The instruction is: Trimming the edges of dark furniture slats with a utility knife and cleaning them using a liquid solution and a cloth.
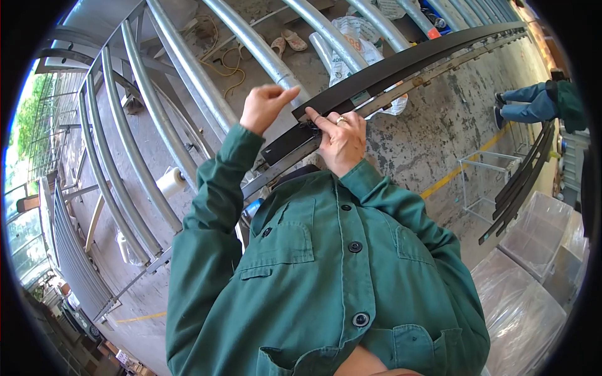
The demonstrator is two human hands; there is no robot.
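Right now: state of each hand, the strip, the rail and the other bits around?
Left hand: raised, fingers curled, holding nothing.
Right hand: pressing on the black strip, forefinger out.
Black strip: long, lying along the metal rail.
Metal rail: under the strip, runs to the far right.
Paper roll: on the frame, partly unrolled.
Sandals: on the floor, unworn.

head cam | looks steeply down | close over green jacket

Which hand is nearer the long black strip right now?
Right. The right hand rests on the long black strip, fingers pressing near its lower end. The left hand is raised just left of it, apart.
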